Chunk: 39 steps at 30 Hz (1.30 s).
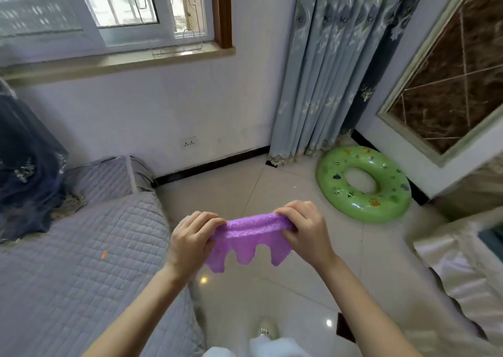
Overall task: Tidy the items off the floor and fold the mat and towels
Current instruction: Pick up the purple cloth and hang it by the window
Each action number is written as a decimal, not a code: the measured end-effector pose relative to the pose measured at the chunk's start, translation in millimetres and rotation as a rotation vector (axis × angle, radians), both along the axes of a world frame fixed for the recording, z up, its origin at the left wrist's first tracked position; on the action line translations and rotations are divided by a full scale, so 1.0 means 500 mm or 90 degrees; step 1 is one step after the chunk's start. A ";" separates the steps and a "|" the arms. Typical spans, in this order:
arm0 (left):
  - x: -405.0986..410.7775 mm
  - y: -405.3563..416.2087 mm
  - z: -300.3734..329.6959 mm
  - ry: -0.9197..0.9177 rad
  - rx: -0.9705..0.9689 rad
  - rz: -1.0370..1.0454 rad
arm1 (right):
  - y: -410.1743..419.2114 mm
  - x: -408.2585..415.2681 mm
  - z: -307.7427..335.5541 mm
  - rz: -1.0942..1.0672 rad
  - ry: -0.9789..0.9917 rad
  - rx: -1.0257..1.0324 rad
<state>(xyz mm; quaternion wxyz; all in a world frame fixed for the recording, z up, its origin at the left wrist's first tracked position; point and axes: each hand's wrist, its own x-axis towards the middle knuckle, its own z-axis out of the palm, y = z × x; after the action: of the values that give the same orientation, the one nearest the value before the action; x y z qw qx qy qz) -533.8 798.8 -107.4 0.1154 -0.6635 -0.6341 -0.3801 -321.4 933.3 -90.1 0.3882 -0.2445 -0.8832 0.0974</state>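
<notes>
Purple mat [246, 241] is hanging in the air between both hands, above the tiled floor [299, 288], and I am watching its scalloped lower edge dangling free. My left hand [190, 238] is gripping its bunched left end with fingers curled over the top; my right hand [304, 227] is gripping the right end likewise. A green swim ring [363, 183] is lying on the floor by the curtain [324, 65], and a quilted grey sofa [81, 261] is sitting at my left.
</notes>
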 end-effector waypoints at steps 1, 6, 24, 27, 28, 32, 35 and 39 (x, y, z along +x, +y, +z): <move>0.000 0.029 0.004 0.011 -0.004 -0.005 | 0.031 -0.001 0.007 0.002 -0.001 -0.005; -0.017 0.149 0.021 0.024 -0.015 0.013 | 0.155 -0.025 0.023 -0.006 0.000 -0.015; -0.314 0.536 0.027 0.090 -0.061 -0.014 | 0.525 -0.301 0.003 0.002 -0.031 -0.082; -0.373 0.595 0.036 0.068 -0.046 -0.008 | 0.579 -0.363 0.007 -0.004 -0.032 -0.098; -0.392 0.613 0.039 0.061 -0.043 -0.007 | 0.596 -0.382 0.006 -0.011 -0.031 -0.108; -0.460 0.676 0.051 0.049 -0.041 0.014 | 0.652 -0.460 0.015 -0.019 0.019 -0.156; -0.505 0.719 0.064 0.031 -0.024 0.049 | 0.699 -0.517 0.036 -0.007 0.072 -0.198; -0.563 0.772 0.085 0.008 -0.026 0.097 | 0.774 -0.590 0.057 0.033 0.071 -0.170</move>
<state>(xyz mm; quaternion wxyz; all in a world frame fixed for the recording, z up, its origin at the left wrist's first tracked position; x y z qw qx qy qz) -815.5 1184.7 -65.1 0.1344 -0.6180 -0.6897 -0.3527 -616.5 1320.3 -61.8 0.3981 -0.2653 -0.8454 0.2375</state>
